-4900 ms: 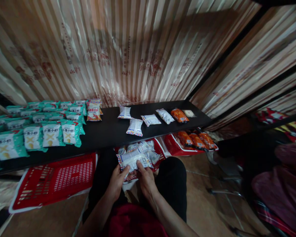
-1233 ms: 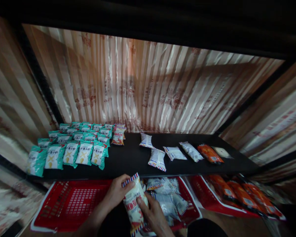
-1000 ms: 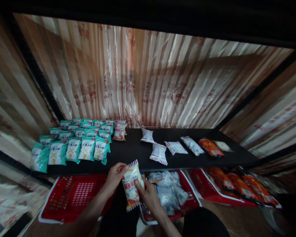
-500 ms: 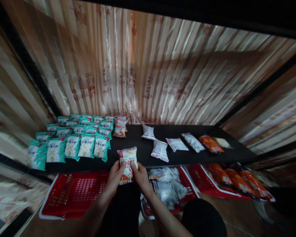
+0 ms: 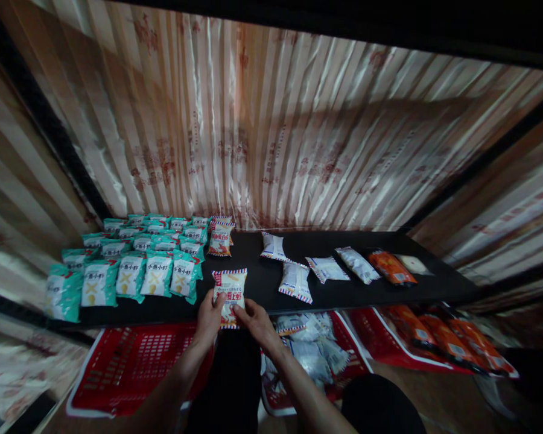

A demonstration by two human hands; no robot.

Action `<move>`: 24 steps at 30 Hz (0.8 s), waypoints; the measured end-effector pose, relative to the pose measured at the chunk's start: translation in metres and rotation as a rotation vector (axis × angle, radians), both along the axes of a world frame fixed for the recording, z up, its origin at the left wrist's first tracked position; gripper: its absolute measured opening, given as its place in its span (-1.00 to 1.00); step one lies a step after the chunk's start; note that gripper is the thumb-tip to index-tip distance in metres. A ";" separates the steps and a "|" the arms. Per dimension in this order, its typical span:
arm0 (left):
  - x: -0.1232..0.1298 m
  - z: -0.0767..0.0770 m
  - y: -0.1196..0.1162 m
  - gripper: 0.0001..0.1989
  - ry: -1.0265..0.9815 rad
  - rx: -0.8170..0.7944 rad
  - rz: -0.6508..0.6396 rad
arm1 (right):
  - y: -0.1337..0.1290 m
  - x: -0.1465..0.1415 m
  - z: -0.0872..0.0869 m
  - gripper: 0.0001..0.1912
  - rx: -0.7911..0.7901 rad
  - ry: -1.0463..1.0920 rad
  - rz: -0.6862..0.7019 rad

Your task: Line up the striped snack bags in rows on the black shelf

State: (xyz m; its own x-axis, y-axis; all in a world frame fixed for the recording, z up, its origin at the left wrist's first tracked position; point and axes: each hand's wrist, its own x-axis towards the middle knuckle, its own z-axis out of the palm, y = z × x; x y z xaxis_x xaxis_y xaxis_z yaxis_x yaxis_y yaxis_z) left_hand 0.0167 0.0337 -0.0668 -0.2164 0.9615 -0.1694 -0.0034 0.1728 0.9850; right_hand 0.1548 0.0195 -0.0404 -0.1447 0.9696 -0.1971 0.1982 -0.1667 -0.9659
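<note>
Forearms [image 5: 183, 371]: angled inward, low, wrists just before the shelf [image 5: 259, 283]'s front edge.
Grip: left hand [image 5: 209, 316] and right hand [image 5: 256, 319] clamped on 1 cream packet [image 5: 231, 282], 1 at each side, thumbs on its face.
Cream packet: at the front edge, left of middle; contact with the shelf unclear.
Handling: light, matched pressure should spare the film; low thumbs keep the top free.
Back edge: matching packets [image 5: 221, 239] beside teal packets [image 5: 157, 272].
</note>
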 end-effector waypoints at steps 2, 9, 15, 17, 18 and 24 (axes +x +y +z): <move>-0.002 -0.001 0.005 -0.56 0.025 0.012 -0.008 | 0.003 0.001 -0.002 -0.47 0.009 0.006 0.030; -0.007 -0.004 0.017 -0.57 0.172 0.004 0.009 | 0.018 -0.005 -0.015 -0.61 0.061 -0.163 -0.048; -0.003 -0.008 0.017 -0.55 0.461 0.059 0.009 | 0.032 -0.010 -0.021 -0.69 0.086 -0.303 -0.106; -0.001 -0.016 0.015 -0.54 0.507 0.092 0.031 | 0.036 -0.011 -0.022 -0.68 0.083 -0.328 -0.104; 0.000 -0.020 0.015 -0.53 0.526 0.103 0.041 | 0.038 -0.011 -0.022 -0.67 0.081 -0.337 -0.106; -0.002 -0.040 0.015 -0.54 0.561 0.131 0.051 | 0.047 -0.013 -0.024 -0.65 0.065 -0.374 -0.129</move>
State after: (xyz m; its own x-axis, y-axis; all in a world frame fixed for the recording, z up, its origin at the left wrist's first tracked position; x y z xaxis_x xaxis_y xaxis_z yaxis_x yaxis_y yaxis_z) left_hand 0.0151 0.0484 -0.1070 -0.2854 0.9527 0.1043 0.5203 0.0626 0.8517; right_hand 0.1414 0.0665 -0.0646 0.0487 0.9874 -0.1505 0.5193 -0.1537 -0.8407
